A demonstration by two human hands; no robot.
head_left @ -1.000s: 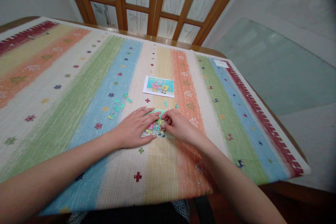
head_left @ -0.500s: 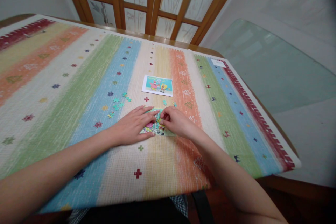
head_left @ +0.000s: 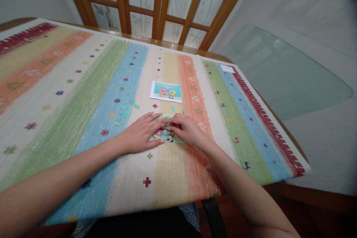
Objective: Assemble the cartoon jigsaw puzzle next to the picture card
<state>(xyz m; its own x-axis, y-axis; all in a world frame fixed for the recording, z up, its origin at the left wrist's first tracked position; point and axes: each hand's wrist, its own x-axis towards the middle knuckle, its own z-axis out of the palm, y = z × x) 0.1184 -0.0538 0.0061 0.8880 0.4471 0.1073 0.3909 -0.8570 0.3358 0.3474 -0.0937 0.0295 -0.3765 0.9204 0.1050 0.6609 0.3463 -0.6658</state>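
Note:
A small, partly assembled jigsaw puzzle (head_left: 162,136) with pink, yellow and teal cartoon figures lies near the table's front edge. My left hand (head_left: 145,132) rests flat over its left side, fingers stretched out and thumb along the lower edge. Over the puzzle's right half, my right hand (head_left: 185,128) has its thumb and fingers bent together in a pinch. Whatever may be between those fingertips is hidden. Just beyond my hands are two loose spots of pieces, a teal puzzle piece (head_left: 173,109) and a mixed-colour piece (head_left: 183,111).
Behind the puzzle lies a reference picture card (head_left: 167,92) of the cartoon scene. Several loose teal pieces (head_left: 125,112) are scattered to the left. A white paper slip (head_left: 227,68) is at the far right of the striped tablecloth (head_left: 95,93).
My right hand has shifted slightly left over the puzzle, its fingertips now closer to my left fingers. My left hand stays flat in place. The camera view has moved a little.

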